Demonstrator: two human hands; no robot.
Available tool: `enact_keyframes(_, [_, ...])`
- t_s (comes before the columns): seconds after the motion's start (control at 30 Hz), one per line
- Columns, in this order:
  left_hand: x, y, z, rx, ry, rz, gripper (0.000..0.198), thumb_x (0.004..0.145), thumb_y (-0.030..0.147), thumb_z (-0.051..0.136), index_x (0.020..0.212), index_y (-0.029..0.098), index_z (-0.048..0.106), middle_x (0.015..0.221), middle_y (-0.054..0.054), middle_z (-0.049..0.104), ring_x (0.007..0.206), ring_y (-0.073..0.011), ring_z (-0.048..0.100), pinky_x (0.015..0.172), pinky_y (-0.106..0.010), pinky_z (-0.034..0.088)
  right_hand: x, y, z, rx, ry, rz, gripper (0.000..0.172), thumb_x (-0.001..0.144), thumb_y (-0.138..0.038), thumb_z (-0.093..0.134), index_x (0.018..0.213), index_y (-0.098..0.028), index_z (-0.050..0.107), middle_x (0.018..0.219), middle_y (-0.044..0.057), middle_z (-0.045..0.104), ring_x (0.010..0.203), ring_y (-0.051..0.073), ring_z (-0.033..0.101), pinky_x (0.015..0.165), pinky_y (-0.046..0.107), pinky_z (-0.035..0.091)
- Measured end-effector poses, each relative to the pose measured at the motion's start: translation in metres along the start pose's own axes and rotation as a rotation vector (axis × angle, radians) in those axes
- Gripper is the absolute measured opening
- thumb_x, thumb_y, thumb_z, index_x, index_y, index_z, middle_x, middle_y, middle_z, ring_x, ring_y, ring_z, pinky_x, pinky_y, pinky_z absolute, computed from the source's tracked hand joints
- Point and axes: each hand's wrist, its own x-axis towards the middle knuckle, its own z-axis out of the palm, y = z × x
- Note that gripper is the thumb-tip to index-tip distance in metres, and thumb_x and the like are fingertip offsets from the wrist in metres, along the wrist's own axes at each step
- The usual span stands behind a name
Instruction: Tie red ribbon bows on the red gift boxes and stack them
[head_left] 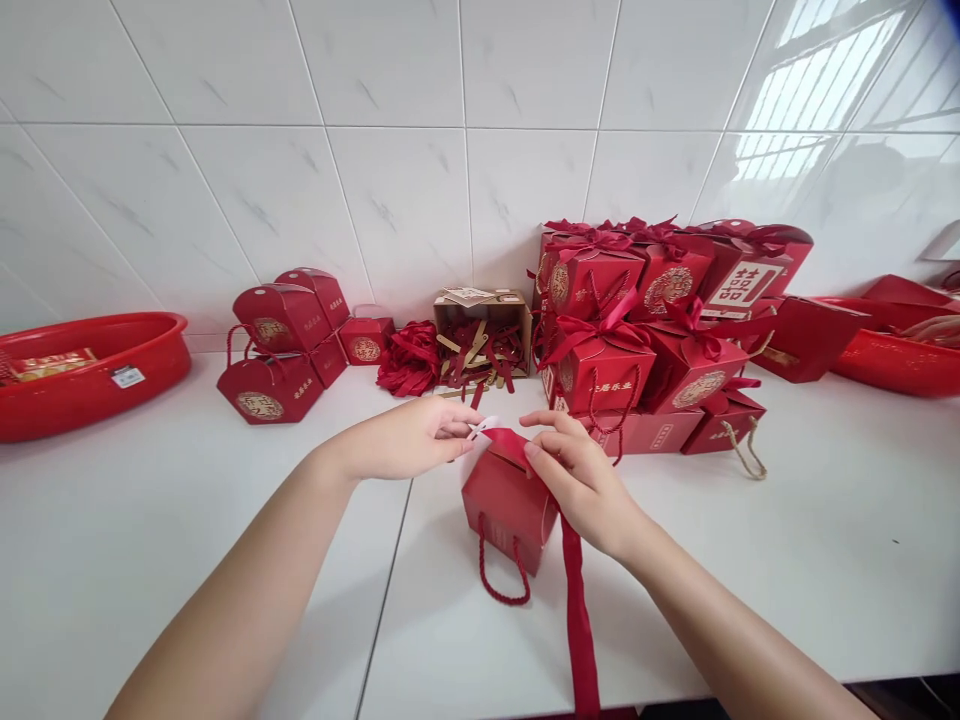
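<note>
A small red gift box (506,500) with a twisted red rope handle (504,600) stands in front of me on the white table. My left hand (412,437) is closed in a pinch on a thin white strip (484,427) at the box's upper left. From the strip, red ribbon (579,610) crosses the box top, passes under my right hand and hangs down over the table's front edge. My right hand (581,480) grips the ribbon at the top right corner, its index fingertip pressed on the box's top. Its thumb is hidden.
Red boxes with bows (604,365) are stacked at the back right. Several plain red boxes (274,385) stand back left, near a bundle of red ribbon (411,358) and a cardboard box (525,330) of strips. Red basins (154,350) sit at both sides, before a tiled wall.
</note>
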Motion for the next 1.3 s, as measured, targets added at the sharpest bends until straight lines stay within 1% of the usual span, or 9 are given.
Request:
enact_keyframes(0.2, [0.002, -0.002, 0.000, -0.040, -0.019, -0.007, 0.032, 0.083, 0.038, 0.056, 0.110, 0.024, 0.066, 0.094, -0.002, 0.072, 0.086, -0.0194, 0.065, 0.071, -0.028, 0.050, 0.001, 0.000, 0.004, -0.055, 0.015, 0.057, 0.033, 0.092, -0.032, 0.041, 0.062, -0.021, 0.050, 0.114, 0.009, 0.053, 0.126, 0.026, 0.039, 0.100, 0.045, 0.034])
enact_keyframes(0.33, [0.003, -0.001, 0.002, -0.072, -0.049, -0.012, 0.035, 0.084, 0.035, 0.055, 0.117, 0.023, 0.063, 0.102, -0.004, 0.071, 0.094, -0.0200, 0.064, 0.076, -0.028, 0.051, 0.004, 0.000, 0.006, -0.100, 0.015, 0.067, 0.033, 0.092, -0.032, 0.041, 0.063, -0.020, 0.051, 0.117, 0.009, 0.052, 0.123, 0.026, 0.041, 0.099, 0.046, 0.033])
enact_keyframes(0.4, [0.004, -0.002, 0.002, -0.085, -0.047, -0.013, 0.036, 0.085, 0.034, 0.054, 0.118, 0.022, 0.062, 0.101, -0.004, 0.071, 0.096, -0.0204, 0.063, 0.077, -0.029, 0.051, 0.005, 0.000, 0.007, -0.119, 0.012, 0.079, 0.033, 0.091, -0.031, 0.041, 0.063, -0.020, 0.051, 0.118, 0.009, 0.051, 0.120, 0.027, 0.043, 0.098, 0.046, 0.034])
enact_keyframes(0.6, [0.005, -0.003, 0.002, -0.102, -0.035, -0.006, 0.029, 0.081, 0.036, 0.058, 0.106, 0.022, 0.066, 0.091, -0.003, 0.071, 0.087, -0.0207, 0.065, 0.072, -0.029, 0.051, 0.005, 0.000, 0.007, -0.129, 0.002, 0.099, 0.031, 0.090, -0.028, 0.041, 0.061, -0.019, 0.048, 0.118, 0.009, 0.051, 0.120, 0.027, 0.044, 0.097, 0.046, 0.036])
enact_keyframes(0.7, [0.005, -0.001, 0.001, -0.118, -0.040, -0.014, 0.030, 0.080, 0.036, 0.059, 0.105, 0.022, 0.066, 0.089, -0.003, 0.071, 0.086, -0.0206, 0.064, 0.072, -0.029, 0.051, 0.005, 0.000, 0.007, -0.129, 0.003, 0.096, 0.030, 0.089, -0.028, 0.041, 0.062, -0.020, 0.049, 0.118, 0.009, 0.052, 0.118, 0.027, 0.045, 0.096, 0.045, 0.036])
enact_keyframes(0.83, [0.004, 0.001, 0.000, -0.133, -0.057, -0.031, 0.035, 0.080, 0.036, 0.060, 0.112, 0.021, 0.064, 0.088, -0.003, 0.071, 0.083, -0.0198, 0.064, 0.074, -0.030, 0.051, 0.005, 0.000, 0.007, -0.136, 0.003, 0.089, 0.030, 0.088, -0.026, 0.042, 0.060, -0.020, 0.049, 0.116, 0.009, 0.052, 0.116, 0.028, 0.047, 0.094, 0.044, 0.038])
enact_keyframes(1.0, [0.005, 0.000, -0.001, -0.107, -0.088, -0.060, 0.042, 0.085, 0.035, 0.055, 0.124, 0.021, 0.058, 0.094, -0.004, 0.071, 0.085, -0.0189, 0.063, 0.078, -0.032, 0.050, 0.005, -0.001, 0.007, -0.132, 0.004, 0.110, 0.031, 0.089, -0.025, 0.041, 0.059, -0.019, 0.048, 0.116, 0.009, 0.053, 0.114, 0.027, 0.048, 0.093, 0.043, 0.039])
enact_keyframes(1.17, [0.004, 0.001, 0.000, -0.094, -0.070, -0.078, 0.040, 0.085, 0.036, 0.056, 0.123, 0.021, 0.058, 0.101, -0.005, 0.071, 0.082, -0.0178, 0.063, 0.079, -0.033, 0.050, 0.008, -0.001, 0.008, -0.118, 0.001, 0.081, 0.028, 0.089, -0.026, 0.043, 0.064, -0.020, 0.055, 0.111, 0.009, 0.056, 0.107, 0.025, 0.052, 0.092, 0.041, 0.040])
enact_keyframes(1.3, [0.004, 0.003, 0.000, -0.111, -0.050, -0.143, 0.048, 0.084, 0.041, 0.058, 0.127, 0.020, 0.053, 0.098, -0.005, 0.071, 0.082, -0.0187, 0.064, 0.083, -0.036, 0.050, 0.013, -0.001, 0.009, -0.132, -0.020, 0.061, 0.030, 0.089, -0.025, 0.043, 0.062, -0.020, 0.056, 0.107, 0.008, 0.059, 0.101, 0.024, 0.054, 0.089, 0.041, 0.042])
